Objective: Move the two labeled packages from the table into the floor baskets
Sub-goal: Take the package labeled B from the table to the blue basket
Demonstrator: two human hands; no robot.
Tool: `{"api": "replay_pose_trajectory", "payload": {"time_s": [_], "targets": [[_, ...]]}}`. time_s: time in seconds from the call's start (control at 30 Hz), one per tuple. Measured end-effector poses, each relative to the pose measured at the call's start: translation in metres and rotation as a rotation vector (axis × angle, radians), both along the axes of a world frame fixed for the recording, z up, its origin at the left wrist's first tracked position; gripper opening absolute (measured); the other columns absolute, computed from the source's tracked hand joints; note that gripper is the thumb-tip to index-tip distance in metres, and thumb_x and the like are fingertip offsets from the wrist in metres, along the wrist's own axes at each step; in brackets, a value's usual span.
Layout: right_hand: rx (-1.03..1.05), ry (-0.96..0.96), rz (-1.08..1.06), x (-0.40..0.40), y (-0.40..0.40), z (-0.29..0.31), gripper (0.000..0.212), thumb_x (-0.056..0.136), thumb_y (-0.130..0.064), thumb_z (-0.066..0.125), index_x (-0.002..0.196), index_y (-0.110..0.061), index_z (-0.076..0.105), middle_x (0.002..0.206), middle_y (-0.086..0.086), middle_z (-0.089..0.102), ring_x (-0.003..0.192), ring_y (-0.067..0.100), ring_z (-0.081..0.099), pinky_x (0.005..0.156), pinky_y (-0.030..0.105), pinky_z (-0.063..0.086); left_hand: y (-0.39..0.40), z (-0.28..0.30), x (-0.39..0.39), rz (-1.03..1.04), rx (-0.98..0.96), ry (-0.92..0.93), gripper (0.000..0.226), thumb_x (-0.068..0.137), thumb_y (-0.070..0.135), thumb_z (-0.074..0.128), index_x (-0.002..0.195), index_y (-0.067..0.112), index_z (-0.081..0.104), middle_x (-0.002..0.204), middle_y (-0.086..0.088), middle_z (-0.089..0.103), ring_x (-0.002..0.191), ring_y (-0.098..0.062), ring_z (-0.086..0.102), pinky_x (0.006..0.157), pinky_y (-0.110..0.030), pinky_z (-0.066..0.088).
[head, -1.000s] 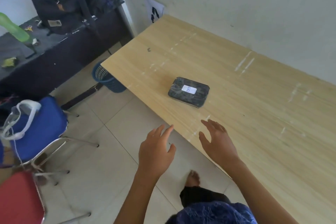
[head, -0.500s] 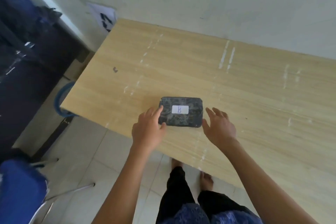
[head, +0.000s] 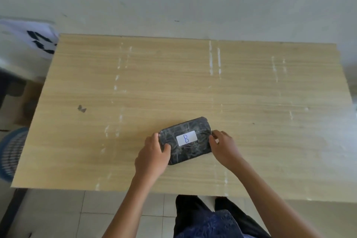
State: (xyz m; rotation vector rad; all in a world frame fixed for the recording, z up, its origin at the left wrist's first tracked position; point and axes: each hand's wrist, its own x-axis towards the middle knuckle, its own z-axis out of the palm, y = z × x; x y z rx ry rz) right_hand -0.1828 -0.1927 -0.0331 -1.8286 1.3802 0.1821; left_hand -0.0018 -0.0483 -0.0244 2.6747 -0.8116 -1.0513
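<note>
A dark wrapped package (head: 195,131) with a white label marked "B" lies near the front middle of the wooden table (head: 173,87). My left hand (head: 151,157) grips its left end, thumb on top. My right hand (head: 224,146) holds its right end, fingers curled around the edge. The package looks slightly tilted; I cannot tell whether it still rests on the table. A blue floor basket (head: 11,152) shows partly past the table's left edge. Only one package is in view.
A white wall runs behind the table. A white paper with black marks (head: 32,38) hangs at the left. A brown box (head: 29,100) sits on the floor left of the table. My legs stand on the tiled floor (head: 116,216) below the front edge.
My view turned to face the table squarely. Both hands moved forward from the table's edge and closed on the two ends of the package.
</note>
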Motion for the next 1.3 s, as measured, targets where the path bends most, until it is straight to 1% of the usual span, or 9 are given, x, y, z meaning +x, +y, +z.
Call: {"api": "replay_pose_trajectory", "payload": {"time_s": [0.13,0.27,0.37,0.47,0.57,0.77,0.9,1.07,1.3], "targets": [[0.052,-0.078,-0.065,-0.002,0.011,0.001,0.023,0.098,-0.022,0.047,0.107,-0.01,0.065,0.099,0.006,0.065,0.086,0.022,0.062,0.071,0.029,0.044,0.002,0.001,0.003,0.03,-0.085,0.087,0.043,0.094,0.04,0.048,0.131,0.019,0.048,0.127,-0.002,0.06,0.109,-0.03,0.061,0.09,-0.043,0.051],[0.017,-0.146,-0.162,-0.024,0.021,0.01,0.023,0.098,-0.021,0.049,0.112,-0.011,0.064,0.103,0.004,0.066,0.087,0.016,0.062,0.071,0.025,0.044,-0.006,0.009,-0.001,-0.033,-0.181,0.091,0.039,0.094,0.036,0.053,0.131,0.022,0.047,0.123,0.003,0.06,0.098,-0.025,0.064,0.079,-0.035,0.048],[-0.015,-0.221,-0.298,-0.051,0.024,0.024,0.02,0.098,-0.02,0.049,0.109,-0.014,0.064,0.101,0.001,0.065,0.087,0.012,0.063,0.075,0.028,0.05,-0.016,0.021,-0.021,-0.065,-0.24,0.118,0.05,0.093,0.038,0.055,0.14,0.026,0.042,0.127,0.009,0.056,0.094,-0.016,0.066,0.082,-0.035,0.05],[0.002,-0.321,-0.44,-0.088,0.03,0.039,0.019,0.098,-0.02,0.05,0.11,-0.015,0.065,0.101,0.002,0.067,0.086,0.012,0.065,0.072,0.032,0.056,-0.029,0.036,-0.05,-0.065,-0.335,0.182,0.049,0.091,0.038,0.058,0.138,0.032,0.044,0.124,0.014,0.056,0.072,-0.006,0.066,0.068,-0.027,0.048],[0.04,-0.451,-0.597,-0.131,0.036,0.058,0.018,0.098,-0.022,0.051,0.105,-0.023,0.067,0.093,-0.007,0.072,0.083,0.013,0.068,0.071,0.037,0.061,-0.04,0.052,-0.086,-0.052,-0.448,0.263,0.044,0.09,0.033,0.062,0.131,0.038,0.048,0.116,0.019,0.061,0.063,-0.006,0.069,0.054,-0.016,0.046],[-0.031,-0.621,-0.796,-0.244,0.065,0.091,0.024,0.097,-0.026,0.052,0.119,-0.035,0.057,0.095,0.001,0.07,0.086,0.015,0.069,0.07,0.033,0.059,-0.05,0.09,-0.194,-0.052,-0.601,0.338,0.042,0.09,0.031,0.066,0.125,0.048,0.05,0.108,0.025,0.063,0.067,-0.002,0.068,0.051,-0.013,0.048],[-0.191,-0.626,-0.928,-0.328,0.092,0.104,0.027,0.097,-0.02,0.053,0.12,-0.034,0.057,0.095,-0.002,0.067,0.083,0.007,0.067,0.075,0.034,0.058,-0.051,0.108,-0.294,-0.147,-0.625,0.376,0.036,0.093,0.028,0.063,0.118,0.051,0.052,0.111,0.026,0.061,0.069,-0.001,0.069,0.052,-0.012,0.048],[-0.359,-0.599,-0.968,-0.431,0.118,0.114,0.036,0.095,-0.013,0.055,0.124,-0.034,0.055,0.099,-0.012,0.067,0.085,-0.002,0.063,0.069,0.008,0.049,-0.054,0.116,-0.399,-0.405,-0.61,0.322,0.046,0.091,0.032,0.064,0.133,0.042,0.047,0.118,0.024,0.06,0.077,0.002,0.068,0.06,-0.015,0.05],[-0.418,-0.539,-1.031,-0.543,0.106,0.113,0.037,0.094,-0.013,0.057,0.128,-0.029,0.055,0.102,-0.009,0.065,0.085,-0.003,0.062,0.068,0.002,0.043,-0.093,0.114,-0.505,-0.606,-0.6,0.304,0.052,0.088,0.03,0.069,0.136,0.037,0.048,0.12,0.018,0.061,0.083,0.007,0.066,0.064,-0.01,0.047]]}}
